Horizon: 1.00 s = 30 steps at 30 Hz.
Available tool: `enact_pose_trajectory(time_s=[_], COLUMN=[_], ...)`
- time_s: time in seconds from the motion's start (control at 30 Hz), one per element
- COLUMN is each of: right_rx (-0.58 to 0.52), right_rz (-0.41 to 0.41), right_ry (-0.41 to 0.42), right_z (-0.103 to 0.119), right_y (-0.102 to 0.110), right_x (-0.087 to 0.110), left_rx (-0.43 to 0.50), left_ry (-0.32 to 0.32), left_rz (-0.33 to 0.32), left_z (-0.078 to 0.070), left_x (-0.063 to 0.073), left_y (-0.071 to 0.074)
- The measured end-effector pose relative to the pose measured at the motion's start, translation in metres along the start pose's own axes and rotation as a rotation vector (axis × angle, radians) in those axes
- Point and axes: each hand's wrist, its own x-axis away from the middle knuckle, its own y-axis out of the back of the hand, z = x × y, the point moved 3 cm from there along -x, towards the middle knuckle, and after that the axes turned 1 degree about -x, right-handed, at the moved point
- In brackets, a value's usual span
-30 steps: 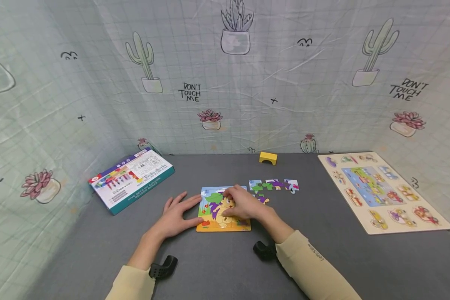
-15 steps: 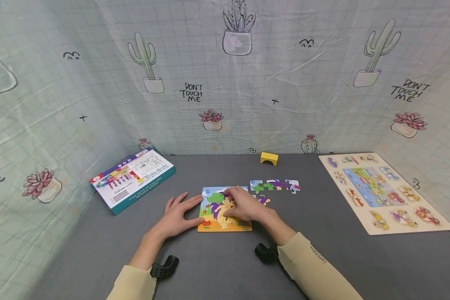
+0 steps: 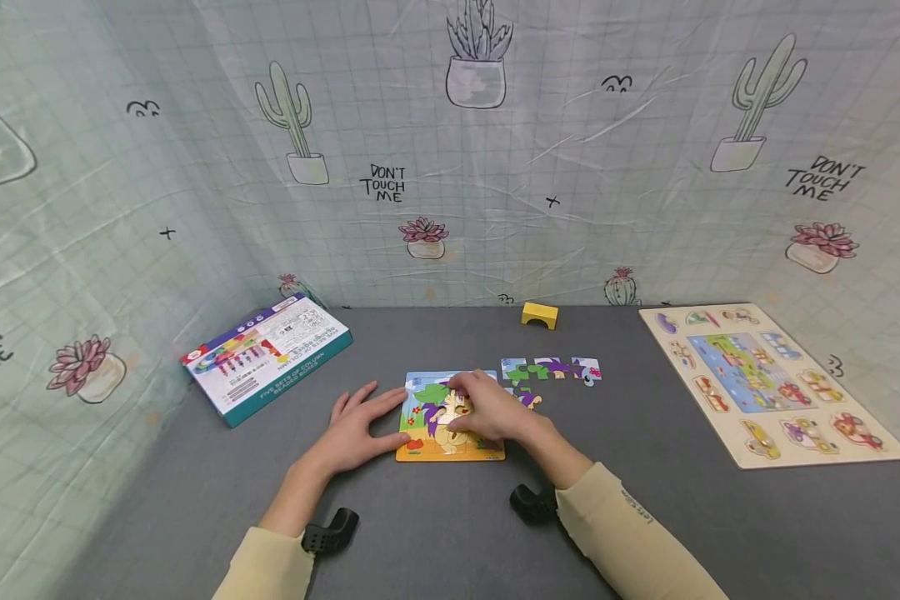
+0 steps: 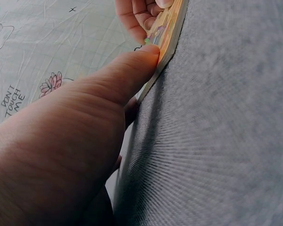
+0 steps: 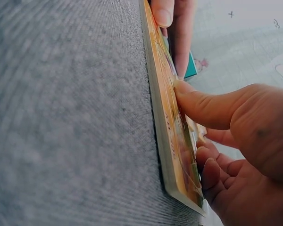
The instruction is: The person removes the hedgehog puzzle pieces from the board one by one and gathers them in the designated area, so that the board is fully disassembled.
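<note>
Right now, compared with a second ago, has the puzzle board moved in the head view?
No: against the yellow block, the puzzle board shows no visible move in any direction; the slight drift is shared by the whole view.

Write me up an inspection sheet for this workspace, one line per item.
Surface: dark gray table, cloth-like weave up close.
Job's things: cartoon puzzle lying flat; loose pieces to its right.
Clutter: printed box at left, yellow arch block toward the back, picture board at right.
Grippers: bare hands; left hand rests its thumb on the puzzle's near-left corner; right hand appears to pinch a piece over the puzzle.
Cables: nothing seen.
Surroundings: cactus-print curtain behind and on both sides.
</note>
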Motion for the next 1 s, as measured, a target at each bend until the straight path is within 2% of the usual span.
enact_pose_trajectory(time_s=[0.27,0.63,0.87,1.0], right_rx=[-0.048,-0.127,-0.248,-0.281], right_rz=[-0.026,-0.105,-0.114,-0.112], right_ry=[0.042,0.117,0.124,0.148], right_z=[-0.002,-0.001,-0.002,-0.003], right_y=[0.003,0.007,0.013,0.021], right_x=[0.001,0.004,0.004,0.005], left_rx=[-0.001,-0.004,-0.006,-0.01], left_ry=[-0.003,-0.006,0.004,0.0], left_rz=[0.009,0.004,0.002,-0.009], left_z=[0.0,-0.002,-0.002,-0.001], left_x=[-0.001,-0.001,-0.001,0.0], left_y=[-0.001,-0.001,0.0,0.0])
